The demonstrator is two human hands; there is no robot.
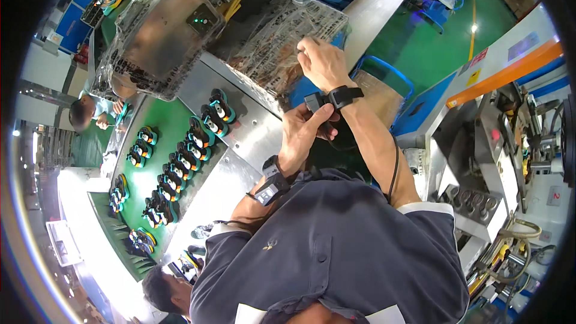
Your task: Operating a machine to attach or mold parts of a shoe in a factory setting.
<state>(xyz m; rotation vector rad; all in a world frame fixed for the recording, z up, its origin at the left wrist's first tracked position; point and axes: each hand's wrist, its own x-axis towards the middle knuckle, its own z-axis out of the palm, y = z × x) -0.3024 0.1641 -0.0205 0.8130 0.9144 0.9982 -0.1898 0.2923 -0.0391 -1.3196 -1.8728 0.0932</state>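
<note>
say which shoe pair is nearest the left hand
The pair at the long row's upper-right end, furthest right and closest to the left hand; other shoes lie further left.

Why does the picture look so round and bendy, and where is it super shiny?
In the head view, the fisheye lens bends straight edges and leaves the corners black; in the head view, white glare washes out the lower left and a bright spot gleams on the green floor; in the head view, the left hand and right hand look fairly sharp.
</note>
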